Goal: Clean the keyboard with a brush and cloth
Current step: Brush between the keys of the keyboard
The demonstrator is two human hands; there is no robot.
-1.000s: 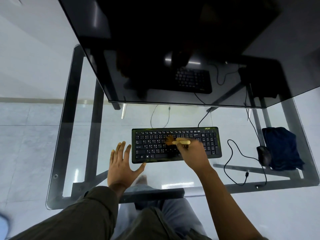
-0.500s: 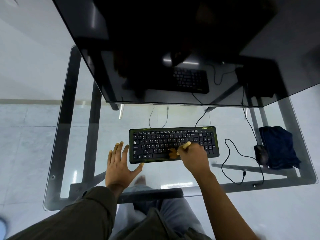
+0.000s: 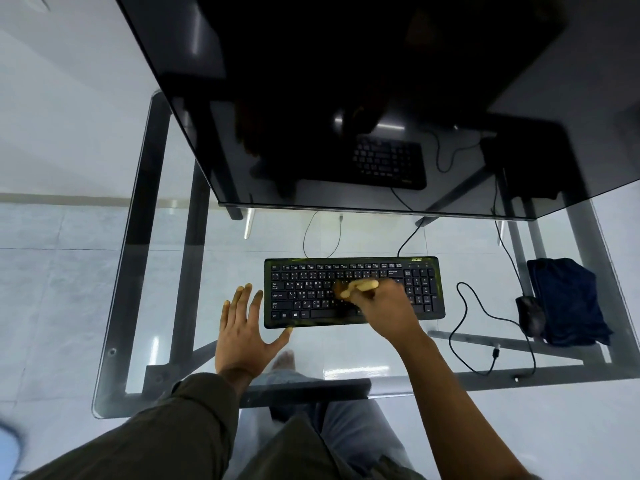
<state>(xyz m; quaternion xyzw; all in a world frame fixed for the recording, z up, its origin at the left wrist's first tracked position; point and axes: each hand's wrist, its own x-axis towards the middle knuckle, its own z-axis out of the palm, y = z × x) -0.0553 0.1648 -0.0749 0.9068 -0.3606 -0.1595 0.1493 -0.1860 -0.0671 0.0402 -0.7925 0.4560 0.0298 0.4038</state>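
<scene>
We find open glass on the table [image 3: 346,355] in front of the keyboard [image 3: 353,292] and across its whole left side, apart from our left hand [image 3: 244,332] lying flat there. To the right, a looping cable [image 3: 464,327], the mouse [image 3: 530,315] and a dark cloth [image 3: 568,301] crowd the way. Behind the keyboard the monitor [image 3: 346,98] overhangs, leaving only a narrow strip.

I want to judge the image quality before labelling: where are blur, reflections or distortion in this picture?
Head view: the right hand and brush are motion-blurred over the keyboard; the left hand is sharp. The dark monitor mirrors the keyboard. The glass table shows glare patches, and its edges bow from the wide-angle lens.
</scene>
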